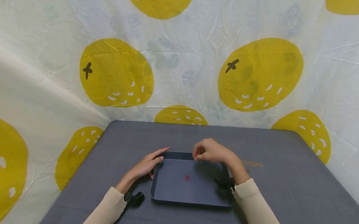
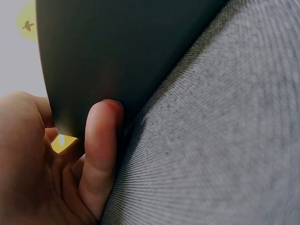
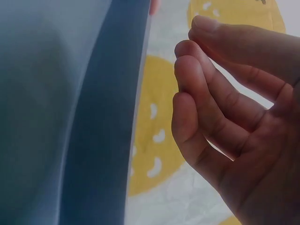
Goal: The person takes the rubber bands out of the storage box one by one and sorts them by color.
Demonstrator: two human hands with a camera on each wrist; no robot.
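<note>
A dark grey tray (image 1: 170,188) lies on the grey table (image 1: 284,183), and one red rubber band (image 1: 187,178) lies on its floor. My left hand (image 1: 149,163) rests with straight fingers against the tray's far left corner. In the left wrist view its thumb (image 2: 101,140) presses the tray's outer wall (image 2: 131,47). Over the tray's far rim hovers my right hand (image 1: 208,151), its fingers curled toward the thumb. In the right wrist view nothing shows between those fingers (image 3: 201,93), which are beside the tray's rim (image 3: 108,117).
A row of several orange rubber bands (image 1: 251,164) lies on the table just right of the tray, with a small dark band (image 1: 247,171) near them. A white cloth with yellow fruit prints (image 1: 259,75) walls in the table at the back and sides.
</note>
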